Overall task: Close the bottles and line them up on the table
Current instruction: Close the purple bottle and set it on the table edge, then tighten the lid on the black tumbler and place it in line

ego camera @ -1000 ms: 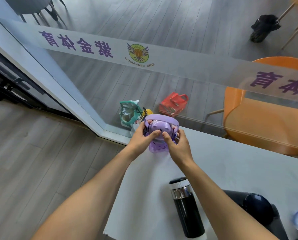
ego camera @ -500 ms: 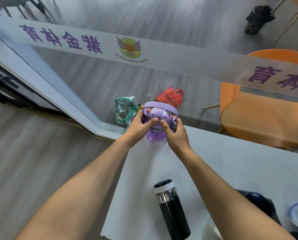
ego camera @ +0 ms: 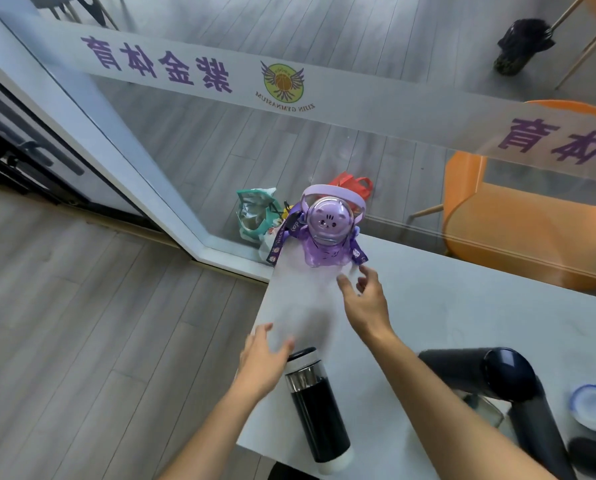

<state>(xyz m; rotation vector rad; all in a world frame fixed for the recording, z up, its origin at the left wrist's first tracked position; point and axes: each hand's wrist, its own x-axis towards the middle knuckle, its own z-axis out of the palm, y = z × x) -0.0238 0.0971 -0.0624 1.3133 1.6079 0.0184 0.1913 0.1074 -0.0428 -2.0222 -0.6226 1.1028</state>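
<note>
Fingers [ego camera: 345, 284] of both hands were spread, holding nothing; purple bottle [ego camera: 326, 233] stood at 12 o'clock, black bottle [ego camera: 315, 407] at 6.

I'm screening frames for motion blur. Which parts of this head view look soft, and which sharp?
Head view: left hand smeared; right hand slightly soft; purple bottle and black flask fairly sharp; floor lines bow from the wide lens.
</note>
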